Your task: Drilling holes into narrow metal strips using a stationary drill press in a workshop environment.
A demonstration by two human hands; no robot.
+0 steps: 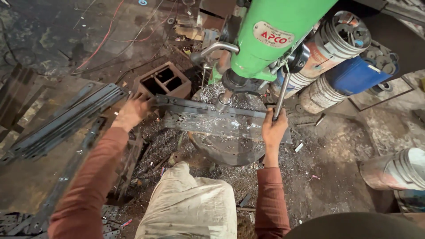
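A green drill press (261,40) stands over a round table (226,150) covered in metal shavings. Across that table lies a long flat steel bar (199,108), with the drill chuck (223,102) down on it. My left hand (132,113) grips the bar's left end. My right hand (273,129) is closed around the lower end of the machine's feed lever (280,95), to the right of the chuck. My knee in light trousers (188,199) is below the table.
A stack of dark steel bars (62,124) lies at the left. A rusty compartmented metal box (163,82) sits behind my left hand. Buckets and a blue drum (354,73) stand at the right, another bucket (396,170) at lower right. Shavings cover the floor.
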